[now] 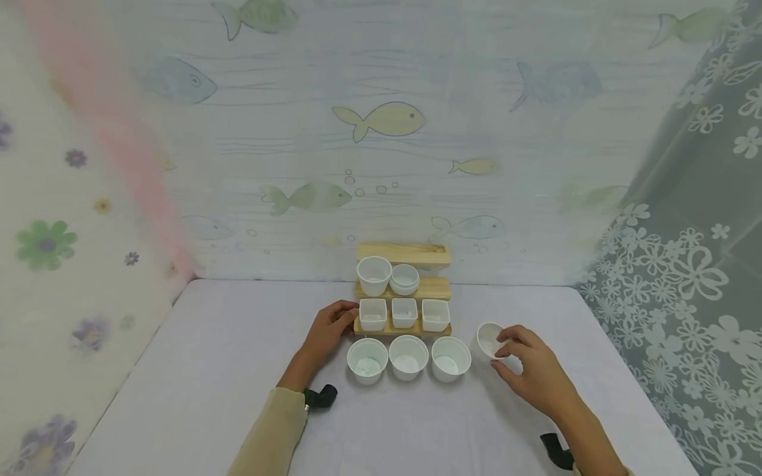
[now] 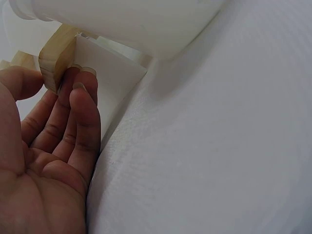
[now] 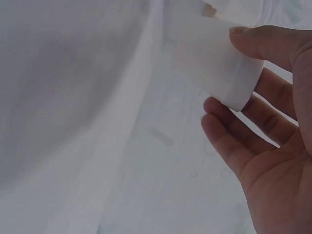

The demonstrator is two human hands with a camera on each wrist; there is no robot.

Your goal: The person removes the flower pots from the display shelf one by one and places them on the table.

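White cups (image 1: 407, 357) before wooden rack (image 1: 403, 291)

Small white cup (image 1: 489, 338), tilted, just right of wooden rack (image 1: 403, 289).

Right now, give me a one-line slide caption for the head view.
Left hand touches the wooden stepped rack of white cups; right hand pinches a small white cup beside it.

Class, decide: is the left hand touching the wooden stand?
Touching. The left wrist view shows the left hand's fingertips pressed against the wooden stand's end.
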